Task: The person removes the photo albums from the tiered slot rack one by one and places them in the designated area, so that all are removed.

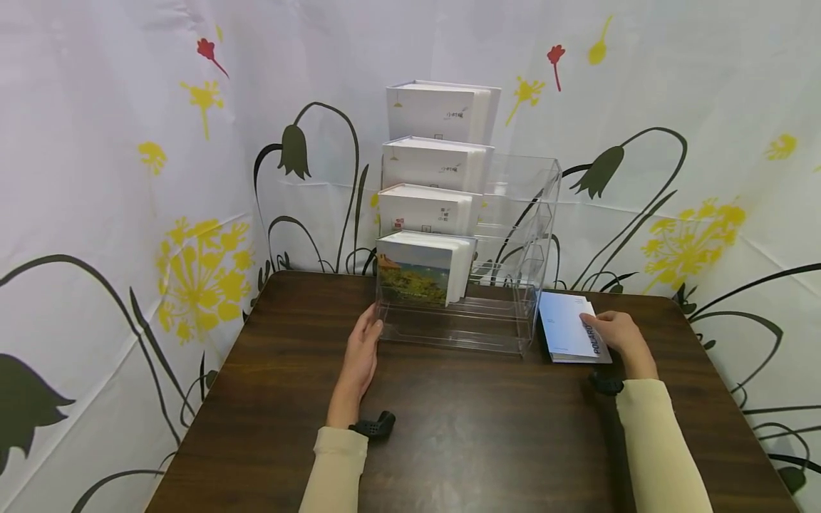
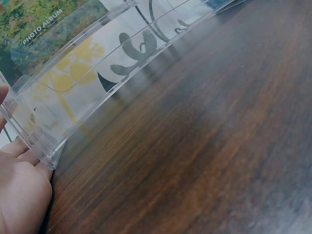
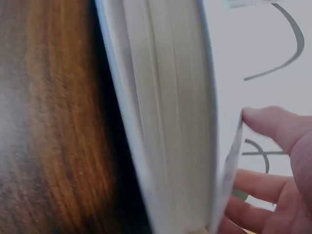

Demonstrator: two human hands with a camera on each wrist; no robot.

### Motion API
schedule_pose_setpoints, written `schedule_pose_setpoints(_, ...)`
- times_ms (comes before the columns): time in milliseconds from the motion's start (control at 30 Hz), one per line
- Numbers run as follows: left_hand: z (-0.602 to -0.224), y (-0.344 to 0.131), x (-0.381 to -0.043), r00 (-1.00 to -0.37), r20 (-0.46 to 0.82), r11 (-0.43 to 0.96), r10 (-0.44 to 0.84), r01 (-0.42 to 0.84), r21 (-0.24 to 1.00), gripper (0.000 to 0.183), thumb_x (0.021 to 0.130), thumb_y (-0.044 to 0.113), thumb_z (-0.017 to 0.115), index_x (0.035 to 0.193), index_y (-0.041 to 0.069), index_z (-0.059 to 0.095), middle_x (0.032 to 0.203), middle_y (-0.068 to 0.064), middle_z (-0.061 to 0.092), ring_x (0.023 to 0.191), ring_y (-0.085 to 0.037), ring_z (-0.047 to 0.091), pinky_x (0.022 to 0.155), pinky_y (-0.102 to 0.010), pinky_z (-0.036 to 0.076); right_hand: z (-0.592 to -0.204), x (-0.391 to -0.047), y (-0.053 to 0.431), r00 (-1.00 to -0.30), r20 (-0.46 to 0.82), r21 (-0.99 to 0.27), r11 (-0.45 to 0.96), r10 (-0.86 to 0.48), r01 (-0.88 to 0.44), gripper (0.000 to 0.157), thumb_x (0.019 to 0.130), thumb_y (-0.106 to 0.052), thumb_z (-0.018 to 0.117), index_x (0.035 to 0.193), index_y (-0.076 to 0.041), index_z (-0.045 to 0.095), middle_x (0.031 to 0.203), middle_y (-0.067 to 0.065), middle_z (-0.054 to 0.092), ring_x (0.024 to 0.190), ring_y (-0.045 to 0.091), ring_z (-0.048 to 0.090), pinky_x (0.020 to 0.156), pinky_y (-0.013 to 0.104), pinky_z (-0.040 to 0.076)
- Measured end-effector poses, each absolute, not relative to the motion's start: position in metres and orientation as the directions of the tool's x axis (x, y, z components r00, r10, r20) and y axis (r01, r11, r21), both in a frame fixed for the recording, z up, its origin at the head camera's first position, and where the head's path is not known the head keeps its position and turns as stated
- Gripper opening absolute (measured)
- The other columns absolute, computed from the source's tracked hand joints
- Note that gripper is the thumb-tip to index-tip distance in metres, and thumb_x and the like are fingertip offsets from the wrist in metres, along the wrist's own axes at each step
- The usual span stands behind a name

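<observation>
A clear acrylic tiered rack [image 1: 494,340] stands at the back of the table. Its left column holds several thick photo albums, the lowest [image 1: 413,274] with a landscape cover marked "PHOTO ALBUM" in the left wrist view. My left hand [image 1: 362,349] holds the rack's lower left side, thumb toward the front and fingers along the side; its palm [image 2: 22,195] shows in the left wrist view. Right of the rack, a pale blue photo album [image 1: 567,328] lies on the table. My right hand [image 1: 618,335] grips its right edge, thumb on the cover; the thick page block [image 3: 168,107] faces the right wrist camera.
The dark wooden table [image 1: 487,434] extends in front of the rack. A white curtain [image 1: 449,43] with flower prints hangs behind the table and along its sides. The rack's right column stands beside the filled one, near the blue album.
</observation>
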State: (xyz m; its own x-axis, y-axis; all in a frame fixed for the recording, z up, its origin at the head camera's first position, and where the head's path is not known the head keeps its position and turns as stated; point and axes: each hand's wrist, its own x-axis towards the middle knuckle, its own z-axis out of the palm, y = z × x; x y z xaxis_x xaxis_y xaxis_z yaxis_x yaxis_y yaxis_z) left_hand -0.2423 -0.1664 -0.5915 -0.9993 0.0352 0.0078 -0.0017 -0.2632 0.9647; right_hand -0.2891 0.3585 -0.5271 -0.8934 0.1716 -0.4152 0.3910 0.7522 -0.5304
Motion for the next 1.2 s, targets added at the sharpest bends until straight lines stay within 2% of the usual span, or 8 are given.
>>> schedule_pose_setpoints(233, -0.592, -0.169, -0.242, -0.999, -0.016, -0.256, 0.030, -0.023, 0.966, 0.058, 0.118, 0.023, 0.044, 0.172, 0.014, 0.025, 0.181, -0.009, 0.018, 0.169, -0.027, 0.009, 0.138, -0.050, 0.009, -0.522, -0.283, 0.344, -0.915, -0.325, -0.518, 0.764, 0.241, 0.385, 0.072, 0.111, -0.051, 0.046, 0.148, 0.010, 0.052, 0.151, 0.039, 0.050, 0.132, 0.055, 0.052, 0.109, 0.070, 0.045)
schedule_pose_setpoints(467, -0.594, -0.172, -0.240, -0.999, -0.017, -0.250, 0.040, -0.026, 0.968, 0.058, 0.118, 0.025, 0.044, 0.172, 0.014, 0.025, 0.181, -0.008, 0.017, 0.169, -0.027, 0.008, 0.137, -0.051, 0.009, -0.511, -0.276, 0.312, -0.941, -0.013, -0.662, 0.702, 0.337, 0.261, 0.058, 0.111, -0.047, 0.045, 0.142, -0.001, 0.063, 0.141, 0.027, 0.065, 0.128, 0.047, 0.059, 0.105, 0.065, 0.041)
schedule_pose_setpoints(600, -0.595, -0.173, -0.237, -0.999, -0.005, -0.195, 0.038, -0.012, 0.981, 0.058, 0.119, 0.027, 0.042, 0.172, 0.014, 0.023, 0.181, -0.010, 0.017, 0.169, -0.029, 0.009, 0.137, -0.054, 0.010, -0.496, -0.268, 0.275, -0.906, 0.205, -0.826, 0.562, 0.371, 0.043, 0.043, 0.111, -0.037, 0.053, 0.130, -0.003, 0.073, 0.125, 0.019, 0.074, 0.108, 0.025, 0.067, 0.091, 0.038, 0.050)
schedule_pose_setpoints(700, -0.596, -0.173, -0.235, -0.999, 0.021, -0.129, 0.043, 0.015, 0.991, 0.059, 0.119, 0.031, 0.041, 0.172, 0.012, 0.021, 0.181, -0.013, 0.015, 0.169, -0.032, 0.008, 0.136, -0.058, 0.010, -0.483, -0.264, 0.244, -0.846, 0.368, -0.881, 0.435, 0.387, -0.184, 0.031, 0.110, -0.025, 0.061, 0.118, 0.001, 0.076, 0.106, 0.007, 0.075, 0.090, 0.006, 0.065, 0.078, 0.021, 0.047)
schedule_pose_setpoints(867, -0.595, -0.172, -0.235, -0.999, 0.043, -0.117, 0.033, 0.039, 0.992, 0.059, 0.119, 0.029, 0.040, 0.172, 0.010, 0.021, 0.180, -0.016, 0.016, 0.169, -0.034, 0.009, 0.136, -0.059, 0.011, -0.465, -0.259, 0.194, -0.769, 0.542, -0.840, 0.198, 0.340, -0.505, 0.021, 0.107, -0.008, 0.065, 0.108, 0.011, 0.074, 0.087, 0.001, 0.073, 0.077, 0.006, 0.066, 0.071, 0.018, 0.053)
schedule_pose_setpoints(967, -0.594, -0.171, -0.236, -0.999, 0.043, -0.120, 0.024, 0.040, 0.992, 0.058, 0.119, 0.029, 0.040, 0.171, 0.011, 0.022, 0.180, -0.015, 0.016, 0.169, -0.033, 0.009, 0.136, -0.059, 0.011, -0.460, -0.259, 0.167, -0.785, 0.565, -0.825, 0.149, 0.254, -0.545, 0.017, 0.105, -0.003, 0.067, 0.112, 0.011, 0.073, 0.094, 0.011, 0.073, 0.082, 0.009, 0.068, 0.075, 0.017, 0.055)
schedule_pose_setpoints(1033, -0.593, -0.170, -0.237, -0.999, 0.044, -0.113, 0.024, 0.041, 0.993, 0.059, 0.119, 0.030, 0.040, 0.172, 0.011, 0.022, 0.180, -0.015, 0.015, 0.169, -0.034, 0.008, 0.135, -0.060, 0.011, -0.461, -0.262, 0.154, -0.814, 0.554, -0.831, 0.165, 0.174, -0.531, 0.020, 0.104, -0.002, 0.069, 0.121, 0.007, 0.072, 0.110, 0.017, 0.073, 0.095, 0.012, 0.068, 0.084, 0.020, 0.055)
schedule_pose_setpoints(1200, -0.591, -0.167, -0.239, -0.999, 0.037, -0.101, 0.015, 0.035, 0.994, 0.058, 0.119, 0.028, 0.042, 0.171, 0.011, 0.024, 0.180, -0.017, 0.017, 0.168, -0.036, 0.011, 0.135, -0.061, 0.013, -0.464, -0.273, 0.131, -0.881, 0.473, -0.862, 0.195, -0.021, -0.467, 0.058, 0.102, -0.004, 0.073, 0.156, -0.008, 0.053, 0.155, 0.018, 0.057, 0.139, 0.031, 0.056, 0.116, 0.053, 0.045)
